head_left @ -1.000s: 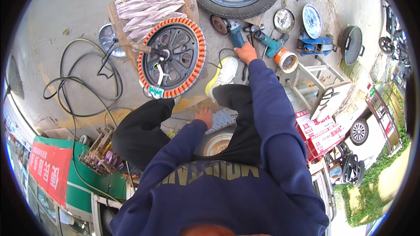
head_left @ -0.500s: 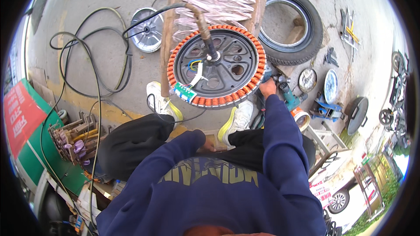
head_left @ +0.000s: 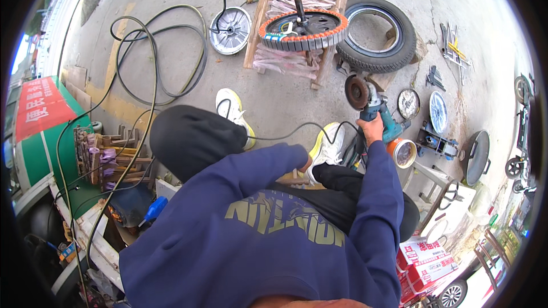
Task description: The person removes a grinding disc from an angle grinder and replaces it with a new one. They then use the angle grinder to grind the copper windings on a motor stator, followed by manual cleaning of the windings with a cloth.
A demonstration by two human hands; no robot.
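Observation:
My right hand (head_left: 372, 128) is closed around the body of an angle grinder (head_left: 371, 112) whose worn brown disc (head_left: 357, 92) points away from me. Just right of that hand is a teal power tool (head_left: 393, 128); whether it touches the grinder I cannot tell. My left arm (head_left: 257, 159) bends across my lap toward my right shoe (head_left: 327, 141). Little of my left hand (head_left: 308, 164) shows past the cuff, and its fingers are hidden. Beyond both hands, a motor stator (head_left: 302, 31) ringed with orange copper windings lies tilted on a wooden stool (head_left: 258, 28) with pink strapping.
A tyre on a rim (head_left: 406, 40) lies right of the stool, a silver wheel cover (head_left: 230, 29) left of it. A long hose (head_left: 154, 57) coils across the ground. Round plates, an orange tub (head_left: 399, 151) and a black lid (head_left: 475, 157) sit at right. Folded stools (head_left: 111, 157) stand left.
The grinder has come up into clear view in my right hand. The stator now appears farther away, as the whole view has shifted. My left hand has moved from my lap to beside the right shoe.

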